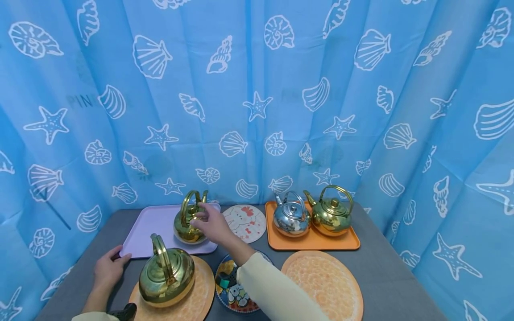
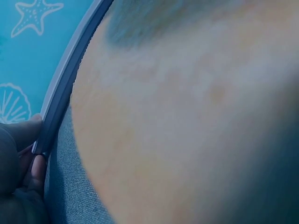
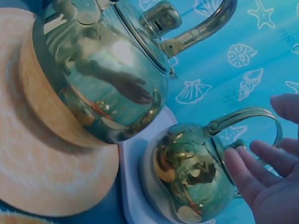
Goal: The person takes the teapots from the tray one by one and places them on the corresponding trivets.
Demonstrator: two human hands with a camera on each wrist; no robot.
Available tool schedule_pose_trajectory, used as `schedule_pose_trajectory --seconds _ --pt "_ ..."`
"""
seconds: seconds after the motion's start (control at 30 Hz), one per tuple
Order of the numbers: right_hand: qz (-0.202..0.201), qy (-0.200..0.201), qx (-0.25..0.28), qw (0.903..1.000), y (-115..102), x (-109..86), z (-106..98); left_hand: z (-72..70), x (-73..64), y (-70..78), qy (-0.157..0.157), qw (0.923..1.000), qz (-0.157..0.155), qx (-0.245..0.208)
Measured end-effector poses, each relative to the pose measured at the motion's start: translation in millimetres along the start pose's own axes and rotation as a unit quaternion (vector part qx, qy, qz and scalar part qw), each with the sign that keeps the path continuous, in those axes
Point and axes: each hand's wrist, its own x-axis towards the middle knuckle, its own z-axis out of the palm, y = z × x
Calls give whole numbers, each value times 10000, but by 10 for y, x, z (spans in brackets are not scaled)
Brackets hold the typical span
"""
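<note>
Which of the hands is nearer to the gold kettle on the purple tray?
Right. The right hand is close beside the gold kettle, near its handle; the left hand is farther off, pinching the near left corner of the purple tray.

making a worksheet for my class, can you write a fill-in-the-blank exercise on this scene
The purple tray, pinched at its edge by the left hand, bears kettles numbering ____.
The right hand is beside that tray's kettle, coloured ____.
The silver kettle stands on a second tray coloured ____.
The front kettle rests on a mat whose shape is ____.

Missing words: one; gold; orange; round.
</note>
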Motion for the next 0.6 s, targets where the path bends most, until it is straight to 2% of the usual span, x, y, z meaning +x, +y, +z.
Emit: schedule_pose_trajectory --seconds 0.13,0.27,0.6 --pt "20 -5 779 9970 21 44 94 -9 15 -18 -19 10000 45 17" --pt "36 -147 1404 9900 38 84 170 -26 -6 -9 -56 10000 27 26" --pt "35 -452 1909 9806 59 160 240 -2 -9 -21 6 9999 100 -76"
